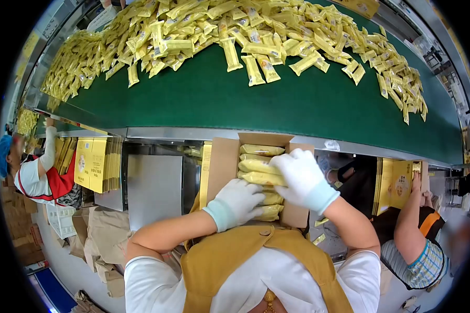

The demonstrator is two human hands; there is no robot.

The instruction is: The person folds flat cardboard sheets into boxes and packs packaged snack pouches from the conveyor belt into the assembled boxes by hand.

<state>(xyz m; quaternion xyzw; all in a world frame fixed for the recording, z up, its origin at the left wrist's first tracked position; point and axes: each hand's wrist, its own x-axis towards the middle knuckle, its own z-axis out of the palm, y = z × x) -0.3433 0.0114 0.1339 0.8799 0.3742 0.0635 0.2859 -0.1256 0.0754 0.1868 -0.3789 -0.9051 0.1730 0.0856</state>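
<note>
An open cardboard box (297,211) stands in front of my body, with a stack of yellow sealed packets (262,151) lying crosswise inside it. My right hand (305,177), in a white glove, reaches over the box's right wall, its fingers closed on the right ends of the upper packets. From the left side my left hand (237,203), also gloved in white, lies lower over the packets with its fingers bent together against them. Its fingertips and the parts of the packets beneath both hands are hidden.
Beyond the box runs a green conveyor belt (183,104) with a large heap of yellow packets (193,26). Folded yellow cartons (91,164) stand at left, more cartons (400,182) at right. One co-worker (34,175) is on the left, another (415,240) on the right.
</note>
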